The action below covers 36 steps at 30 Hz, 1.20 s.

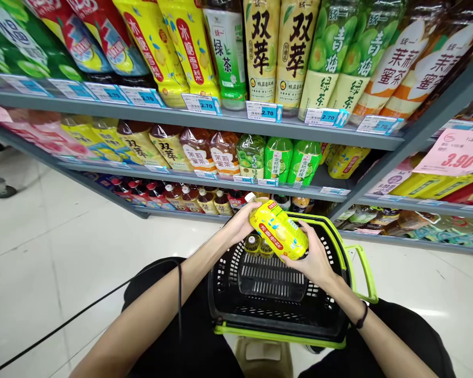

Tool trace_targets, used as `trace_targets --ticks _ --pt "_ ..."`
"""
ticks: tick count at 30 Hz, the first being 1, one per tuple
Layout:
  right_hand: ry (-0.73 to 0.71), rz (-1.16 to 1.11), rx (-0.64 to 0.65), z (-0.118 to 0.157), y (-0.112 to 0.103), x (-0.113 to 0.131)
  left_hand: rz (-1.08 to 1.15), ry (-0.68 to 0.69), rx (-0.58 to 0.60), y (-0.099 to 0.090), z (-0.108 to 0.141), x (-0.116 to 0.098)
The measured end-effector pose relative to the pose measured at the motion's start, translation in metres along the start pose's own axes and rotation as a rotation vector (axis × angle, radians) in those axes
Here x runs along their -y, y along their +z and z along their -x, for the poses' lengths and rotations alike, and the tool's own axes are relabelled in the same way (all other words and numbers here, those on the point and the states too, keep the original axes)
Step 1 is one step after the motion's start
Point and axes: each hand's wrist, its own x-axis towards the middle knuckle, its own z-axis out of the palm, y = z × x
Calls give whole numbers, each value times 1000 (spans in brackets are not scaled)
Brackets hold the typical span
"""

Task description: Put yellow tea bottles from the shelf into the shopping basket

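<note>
A yellow drink bottle [278,228] with a white cap lies tilted between my two hands, above a black shopping basket [236,317] with lime-green trim. My left hand [242,223] is closed round its neck end, near the cap. Its lower end rests in my right hand [313,257], whose fingers are wrapped round the base. Below the bottle, inside the basket at its far side, stand two bottles [252,242] with yellowish caps or tops, partly hidden by the held one. The bare slotted floor of the basket shows nearer to me.
Shelves of bottled drinks run across the front, with a grey shelf edge [220,118] carrying price tags. A pink price sign [457,152] juts out at the right. The basket's green handle [364,275] sticks out rightward. A black cable [82,304] crosses at left; a caster wheel [0,190] stands beyond.
</note>
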Motion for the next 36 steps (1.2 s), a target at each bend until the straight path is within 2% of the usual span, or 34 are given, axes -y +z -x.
trace_targets --ticks 4,6,9,11,14,17,21,24,27,30,33,36 --pt "10 13 71 -7 -6 -9 -63 49 52 -2 -1 -4" --pt "40 20 121 -14 -13 -14 -193 33 84 0 -1 -12" --pt "171 138 324 -27 -29 -24 -581 -9 101 12 -1 -20" --pt "237 230 492 -34 -41 -34 -804 8 73 23 -4 -13" --pt "302 324 595 -40 -56 -47 -967 39 -20 37 -12 23" --pt "416 489 612 -39 -68 -51 -1180 -130 -50 41 -27 78" --pt "520 617 683 -33 -82 -44 -1371 -284 -59 34 -49 145" --pt "518 622 722 -27 -92 -36 -1533 -330 -98 24 -63 180" --pt "498 616 712 -22 -100 -29 -1695 -370 -122 14 -75 200" --pt "512 621 697 -19 -107 -24 -1836 -403 -137 8 -87 211" --pt "531 628 683 -18 -111 -20 -1933 -418 -145 7 -98 218" --pt "524 621 672 -18 -112 -17 -1979 -404 -103 10 -110 225"
